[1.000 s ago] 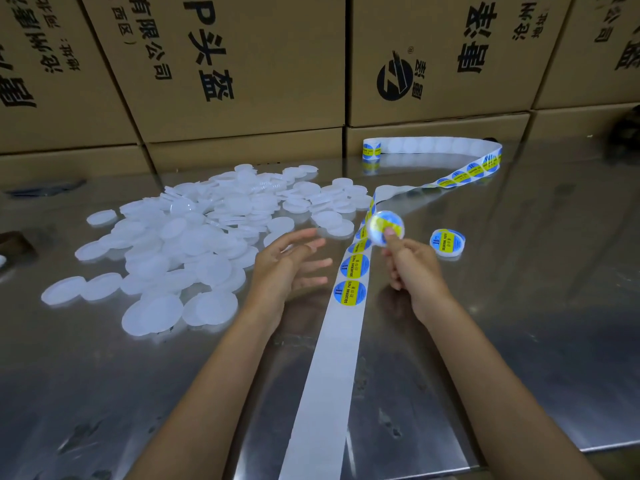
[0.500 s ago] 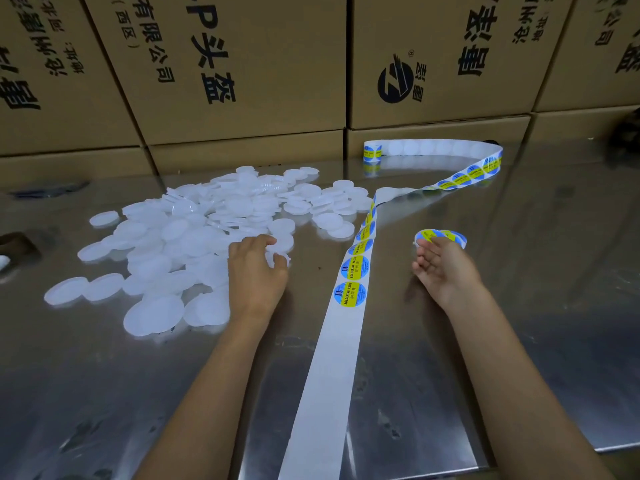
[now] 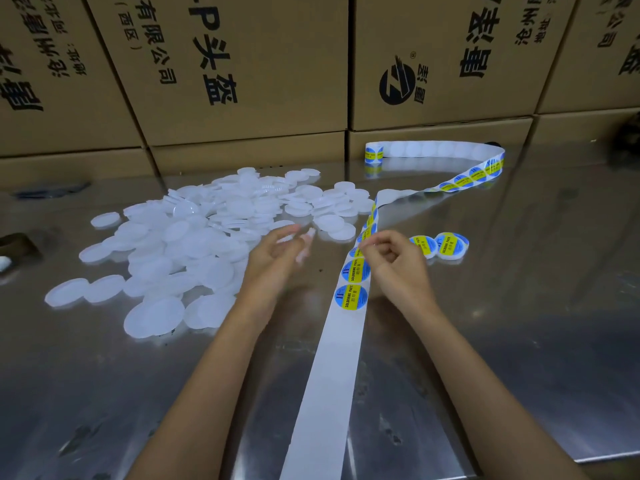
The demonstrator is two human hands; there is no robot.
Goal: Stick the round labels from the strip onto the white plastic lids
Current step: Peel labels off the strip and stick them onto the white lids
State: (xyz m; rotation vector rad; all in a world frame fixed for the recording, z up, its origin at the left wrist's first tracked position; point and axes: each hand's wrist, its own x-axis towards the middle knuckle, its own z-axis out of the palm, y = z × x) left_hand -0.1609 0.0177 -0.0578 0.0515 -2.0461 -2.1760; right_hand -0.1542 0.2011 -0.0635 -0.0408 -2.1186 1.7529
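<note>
A long white backing strip (image 3: 332, 358) with round blue-and-yellow labels (image 3: 350, 296) runs from the near edge to the back of the metal table. My left hand (image 3: 273, 261) grips a white plastic lid (image 3: 306, 247), blurred and tilted on edge, just left of the strip. My right hand (image 3: 394, 265) hovers over the strip with curled fingers, thumb and forefinger pinching a label at the strip's edge. A big pile of bare white lids (image 3: 194, 244) lies to the left. Two labelled lids (image 3: 450, 244) sit side by side right of my right hand.
Brown cardboard boxes (image 3: 242, 64) wall off the back of the shiny metal table (image 3: 519, 306). The strip curls to its rolled end (image 3: 374, 154) by the boxes. A dark object (image 3: 17, 242) sits at the far left edge.
My right hand set a labelled lid down beside the other one and came back to the strip. My left hand took a lid from the pile and lifted it toward the strip.
</note>
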